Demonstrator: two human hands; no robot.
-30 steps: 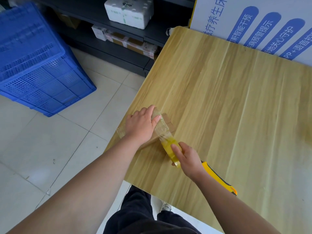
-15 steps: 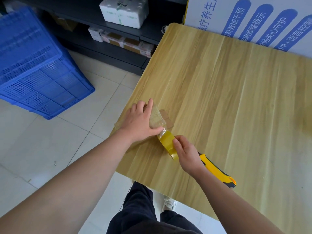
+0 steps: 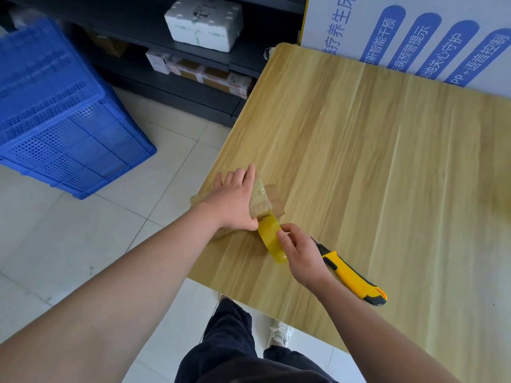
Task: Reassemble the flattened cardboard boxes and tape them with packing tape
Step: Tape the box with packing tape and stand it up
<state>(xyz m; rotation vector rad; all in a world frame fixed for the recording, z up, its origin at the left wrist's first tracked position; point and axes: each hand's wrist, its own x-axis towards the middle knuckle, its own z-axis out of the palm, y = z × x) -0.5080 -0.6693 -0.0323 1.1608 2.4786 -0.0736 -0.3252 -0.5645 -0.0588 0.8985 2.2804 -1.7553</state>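
A small brown cardboard box [image 3: 272, 201] lies near the left edge of the wooden table [image 3: 373, 167], mostly under my left hand [image 3: 235, 200]. That hand presses flat on the box with its fingers straight, over a clear strip of tape. My right hand [image 3: 300, 255] grips the yellowish packing tape roll [image 3: 272, 240] right beside the box's near end. The strip runs from the roll up onto the box.
A yellow and black utility knife [image 3: 351, 275] lies on the table just right of my right hand. A blue plastic crate [image 3: 55, 120] stands on the tiled floor at left. Dark shelves [image 3: 193, 59] hold boxes behind. A printed board [image 3: 414, 37] stands at the table's far edge.
My right hand has brought the tape roll closer to the box, shortening the free strip. My left hand has stayed pressing on the box.
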